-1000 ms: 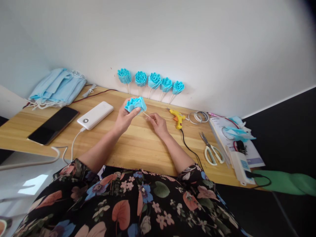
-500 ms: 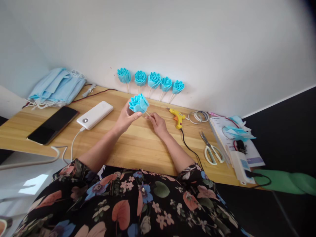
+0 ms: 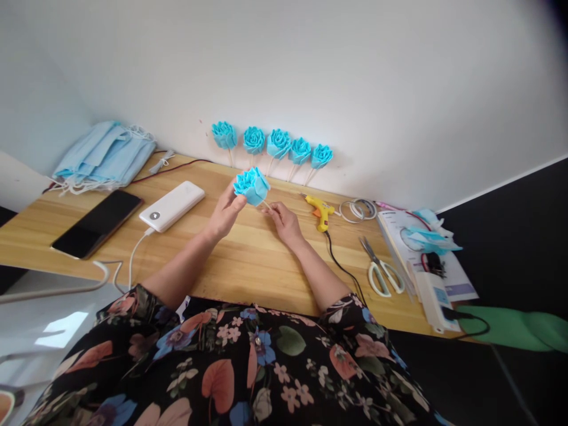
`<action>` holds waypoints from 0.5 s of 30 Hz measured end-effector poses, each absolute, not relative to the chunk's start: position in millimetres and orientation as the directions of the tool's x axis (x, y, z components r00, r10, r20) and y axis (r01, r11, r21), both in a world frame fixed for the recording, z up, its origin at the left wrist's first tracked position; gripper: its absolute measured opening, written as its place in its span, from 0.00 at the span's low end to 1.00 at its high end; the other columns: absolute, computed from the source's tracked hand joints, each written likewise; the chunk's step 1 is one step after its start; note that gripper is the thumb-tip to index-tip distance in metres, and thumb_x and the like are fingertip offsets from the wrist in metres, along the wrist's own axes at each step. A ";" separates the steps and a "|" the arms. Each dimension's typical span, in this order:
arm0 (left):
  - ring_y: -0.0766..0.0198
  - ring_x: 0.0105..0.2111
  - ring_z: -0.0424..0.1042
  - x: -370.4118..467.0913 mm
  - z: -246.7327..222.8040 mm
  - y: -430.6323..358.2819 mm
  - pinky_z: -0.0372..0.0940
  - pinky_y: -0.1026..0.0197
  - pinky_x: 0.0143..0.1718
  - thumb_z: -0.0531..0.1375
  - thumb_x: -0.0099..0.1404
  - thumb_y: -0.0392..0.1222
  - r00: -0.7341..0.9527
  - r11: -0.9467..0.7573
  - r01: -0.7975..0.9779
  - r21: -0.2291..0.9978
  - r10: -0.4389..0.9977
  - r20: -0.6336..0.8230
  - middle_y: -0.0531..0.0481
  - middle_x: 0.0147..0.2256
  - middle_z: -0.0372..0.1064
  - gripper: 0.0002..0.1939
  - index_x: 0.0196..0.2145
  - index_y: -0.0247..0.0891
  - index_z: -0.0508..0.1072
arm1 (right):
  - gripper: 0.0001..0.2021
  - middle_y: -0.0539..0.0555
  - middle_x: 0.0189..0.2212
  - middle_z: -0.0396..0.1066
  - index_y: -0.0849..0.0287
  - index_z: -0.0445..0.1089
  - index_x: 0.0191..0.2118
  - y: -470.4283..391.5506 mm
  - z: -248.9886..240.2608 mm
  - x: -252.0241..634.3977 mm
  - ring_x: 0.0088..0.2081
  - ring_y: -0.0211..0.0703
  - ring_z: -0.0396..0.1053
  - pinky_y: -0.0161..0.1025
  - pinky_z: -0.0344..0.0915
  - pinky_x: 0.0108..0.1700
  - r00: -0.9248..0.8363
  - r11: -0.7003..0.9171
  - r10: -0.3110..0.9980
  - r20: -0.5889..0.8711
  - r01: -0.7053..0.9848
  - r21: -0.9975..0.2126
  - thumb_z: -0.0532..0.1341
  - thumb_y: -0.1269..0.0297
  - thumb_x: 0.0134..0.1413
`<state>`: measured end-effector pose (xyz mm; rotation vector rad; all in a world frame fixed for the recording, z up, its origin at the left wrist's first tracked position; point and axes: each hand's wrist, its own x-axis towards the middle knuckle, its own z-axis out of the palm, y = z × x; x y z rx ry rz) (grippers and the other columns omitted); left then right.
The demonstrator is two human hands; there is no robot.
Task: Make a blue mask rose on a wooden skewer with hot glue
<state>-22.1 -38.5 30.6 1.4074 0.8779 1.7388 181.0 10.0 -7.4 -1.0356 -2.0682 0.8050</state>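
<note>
A blue flower (image 3: 252, 186) with folded, layered petals is held up over the wooden table, its bloom tilted to the left. My left hand (image 3: 227, 208) cups the bloom from the left, thumb along its lower side and the other fingers partly hidden behind the petals. Pinched in my right hand (image 3: 284, 222) is the thin pale stem (image 3: 267, 205) just under the bloom. Behind my hands, several similar blue flowers (image 3: 278, 144) on sticks lean in a row against the white wall.
Left on the wooden table (image 3: 248, 266) are face masks (image 3: 104, 154), a phone (image 3: 97, 223) and a cabled power bank (image 3: 172, 206). Rightward lie a yellow glue gun (image 3: 320, 212), tape rolls (image 3: 357, 209), scissors (image 3: 380, 269), papers (image 3: 457, 275) with blue scraps and a power strip (image 3: 437, 302).
My left thumb has slid back off the front of the bloom to its left side. The flower has turned slightly; my right hand keeps its grip on the stem.
</note>
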 end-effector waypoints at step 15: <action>0.65 0.31 0.72 -24.5 34.0 -36.8 0.68 0.63 0.35 0.76 0.47 0.69 -0.358 -0.482 -0.118 0.868 0.836 0.416 0.54 0.33 0.72 0.35 0.38 0.41 0.70 | 0.17 0.52 0.37 0.82 0.52 0.77 0.41 10.1 -7.3 180.9 0.39 0.46 0.77 0.40 0.68 0.43 -0.449 0.520 0.830 0.330 0.412 -0.748 0.57 0.47 0.70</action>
